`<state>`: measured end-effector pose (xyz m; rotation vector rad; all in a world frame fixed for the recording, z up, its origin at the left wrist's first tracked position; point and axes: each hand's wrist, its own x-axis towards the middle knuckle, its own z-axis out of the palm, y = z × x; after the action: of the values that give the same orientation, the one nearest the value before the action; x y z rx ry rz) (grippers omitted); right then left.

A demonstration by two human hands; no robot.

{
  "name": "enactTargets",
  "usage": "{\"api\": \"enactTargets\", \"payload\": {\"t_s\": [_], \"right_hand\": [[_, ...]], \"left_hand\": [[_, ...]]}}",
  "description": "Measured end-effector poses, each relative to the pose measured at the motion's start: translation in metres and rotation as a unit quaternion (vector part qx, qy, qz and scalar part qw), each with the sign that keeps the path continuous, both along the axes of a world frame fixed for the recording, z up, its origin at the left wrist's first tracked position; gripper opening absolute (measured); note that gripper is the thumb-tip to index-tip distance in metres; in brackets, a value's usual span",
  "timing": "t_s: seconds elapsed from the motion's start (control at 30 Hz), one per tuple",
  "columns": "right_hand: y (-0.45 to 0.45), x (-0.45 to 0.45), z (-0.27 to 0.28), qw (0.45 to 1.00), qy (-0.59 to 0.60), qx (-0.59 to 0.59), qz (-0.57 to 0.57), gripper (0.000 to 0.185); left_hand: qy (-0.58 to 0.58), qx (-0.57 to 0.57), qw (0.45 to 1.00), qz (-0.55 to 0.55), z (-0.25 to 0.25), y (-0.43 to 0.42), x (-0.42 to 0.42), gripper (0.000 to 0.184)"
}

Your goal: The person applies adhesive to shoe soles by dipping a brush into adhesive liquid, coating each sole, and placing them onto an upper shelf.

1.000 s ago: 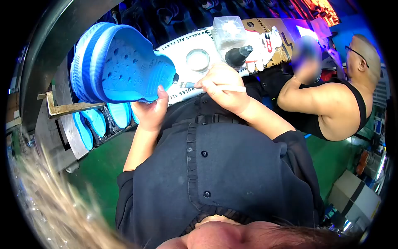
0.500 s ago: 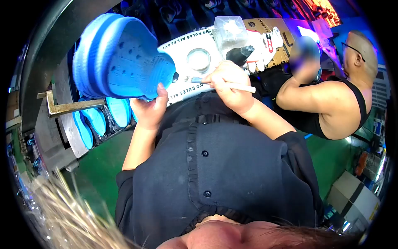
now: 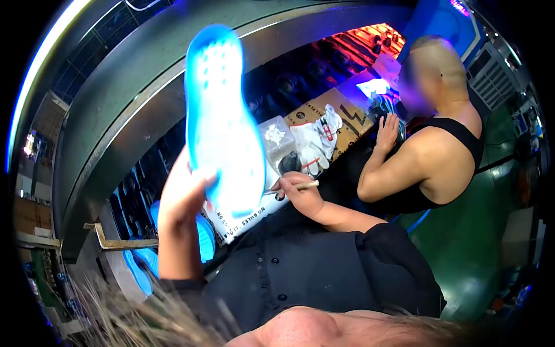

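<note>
Raised upright in front of me is a blue shoe sole (image 3: 222,124), glowing so brightly in the light that much of its detail is lost. My left hand (image 3: 184,191) grips it by the lower left edge. In my right hand (image 3: 302,195) is a brush (image 3: 307,185) with a pale handle; its tip is close to the sole's lower right edge, and whether they touch I cannot tell. Under both hands lies a white printed sheet (image 3: 240,222). A dark, blunt object (image 3: 288,163) stands just beyond my right hand.
A clear plastic box (image 3: 276,134), white gloves (image 3: 311,143) and a red-handled tool (image 3: 327,132) lie near cardboard (image 3: 354,115). Another person (image 3: 430,139) works at right. More blue soles (image 3: 139,272) rest at lower left. A metal beam (image 3: 124,124) arches over the line.
My left hand has lifted and turned the sole from tilted sideways to upright. The brush has moved with my right hand, lower in view. The head view has swung, showing more of the beam.
</note>
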<state>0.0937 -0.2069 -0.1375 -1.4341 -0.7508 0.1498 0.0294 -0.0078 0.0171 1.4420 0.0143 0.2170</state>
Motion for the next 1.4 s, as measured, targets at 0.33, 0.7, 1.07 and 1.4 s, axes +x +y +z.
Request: {"api": "enactTargets", "payload": {"t_s": [0.33,0.7,1.07,1.4], "right_hand": [[-0.015,0.009,-0.015,0.995,0.1,0.015,0.002,0.033],[0.005,0.011,-0.028,0.99,0.126,-0.006,0.065,0.031],[0.021,-0.003,-0.031,0.986,0.146,-0.033,0.079,0.028],[0.029,-0.005,-0.026,0.984,0.155,-0.025,0.087,0.029]], "left_hand": [[-0.068,-0.094,0.992,-0.057,0.043,-0.005,0.102,0.051],[0.257,0.542,0.731,0.326,-0.159,0.085,-0.121,0.049],[0.419,0.608,0.624,0.256,-0.208,0.105,-0.143,0.034],[0.29,-0.252,0.901,0.201,-0.237,0.107,-0.183,0.042]]}}
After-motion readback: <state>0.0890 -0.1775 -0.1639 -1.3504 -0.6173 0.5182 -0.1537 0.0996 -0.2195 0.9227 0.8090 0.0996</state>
